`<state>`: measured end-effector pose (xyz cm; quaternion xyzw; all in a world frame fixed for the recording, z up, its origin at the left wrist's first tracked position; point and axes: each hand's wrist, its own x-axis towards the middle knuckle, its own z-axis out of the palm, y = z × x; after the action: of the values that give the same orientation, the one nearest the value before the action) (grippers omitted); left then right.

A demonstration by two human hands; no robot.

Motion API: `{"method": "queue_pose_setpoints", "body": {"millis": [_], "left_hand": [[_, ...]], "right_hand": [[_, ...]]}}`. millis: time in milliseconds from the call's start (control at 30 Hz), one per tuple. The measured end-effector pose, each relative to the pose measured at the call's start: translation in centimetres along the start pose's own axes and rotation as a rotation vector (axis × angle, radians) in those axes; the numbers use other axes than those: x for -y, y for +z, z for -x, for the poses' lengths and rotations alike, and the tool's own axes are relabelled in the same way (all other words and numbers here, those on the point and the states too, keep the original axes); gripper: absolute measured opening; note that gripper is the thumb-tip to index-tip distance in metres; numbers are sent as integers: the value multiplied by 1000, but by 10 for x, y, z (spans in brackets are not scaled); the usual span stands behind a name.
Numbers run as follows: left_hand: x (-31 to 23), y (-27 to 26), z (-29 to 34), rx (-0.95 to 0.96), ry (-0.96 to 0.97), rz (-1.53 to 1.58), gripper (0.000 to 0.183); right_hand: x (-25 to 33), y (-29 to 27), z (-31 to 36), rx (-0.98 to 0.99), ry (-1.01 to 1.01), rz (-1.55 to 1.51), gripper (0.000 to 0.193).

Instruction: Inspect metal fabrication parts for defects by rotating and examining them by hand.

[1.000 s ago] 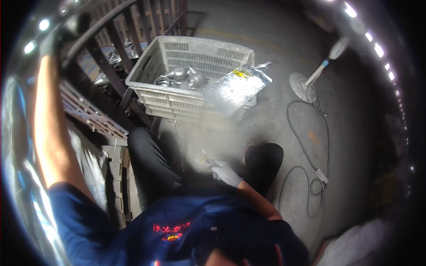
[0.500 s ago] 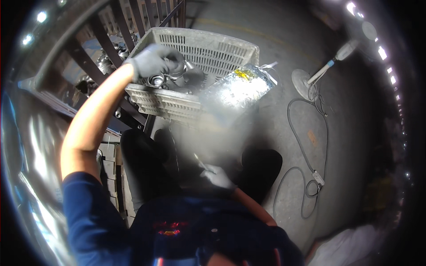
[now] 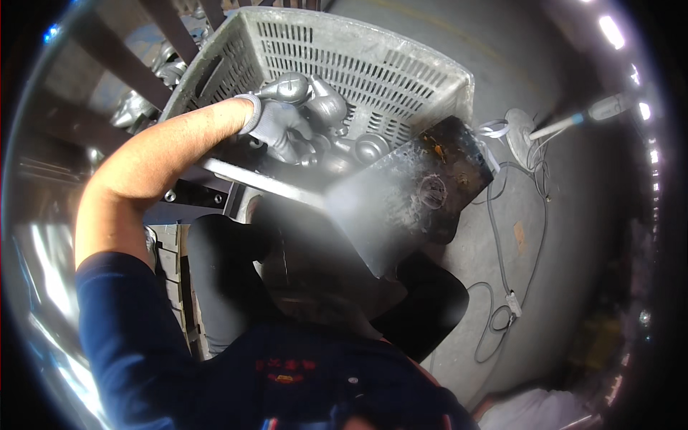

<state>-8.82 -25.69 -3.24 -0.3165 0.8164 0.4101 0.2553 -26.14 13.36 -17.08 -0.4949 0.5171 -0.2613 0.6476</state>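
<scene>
My left hand (image 3: 283, 132), in a grey glove, reaches down into a grey slotted plastic crate (image 3: 423, 75). Its fingers curl around a silver metal part (image 3: 308, 156) low among the others; the fingertips are partly hidden. Rounded, bulb-shaped metal pieces (image 3: 327, 104) lie beside the hand, and a ring-like one (image 3: 370, 147) is further right. A dark, scuffed panel (image 3: 433, 186) slants across the crate's near right corner, its near part hazy. My right hand cannot be seen; the space over my lap near the panel is dark and blurred.
Dark metal bars (image 3: 122, 64) of a rack stand at the left, with more silver parts (image 3: 132, 107) behind them. At the right are a round-based stand (image 3: 519, 136) and a grey cable (image 3: 502, 251) on the floor. White cloth (image 3: 537, 410) shows at the lower right.
The crate appears closer and larger. My left hand has gone deeper among the metal parts. The panel, bright with glare before, now looks dark. My right hand, earlier holding a thin pale tool, has left view.
</scene>
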Motion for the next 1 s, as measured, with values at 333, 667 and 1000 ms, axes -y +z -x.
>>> {"method": "queue_pose_setpoints", "body": {"millis": [333,667,1000], "left_hand": [[-2,26,-18,-233,285,-407,23],[-23,29,126,-814,155,432,28],[-107,132,215,-1228,528,815,40]], "right_hand": [[-27,16,-13,-14,141,-397,35],[7,-3,3,-156,-96,-29,37],[118,-3,16,-300,-443,-179,30]]}}
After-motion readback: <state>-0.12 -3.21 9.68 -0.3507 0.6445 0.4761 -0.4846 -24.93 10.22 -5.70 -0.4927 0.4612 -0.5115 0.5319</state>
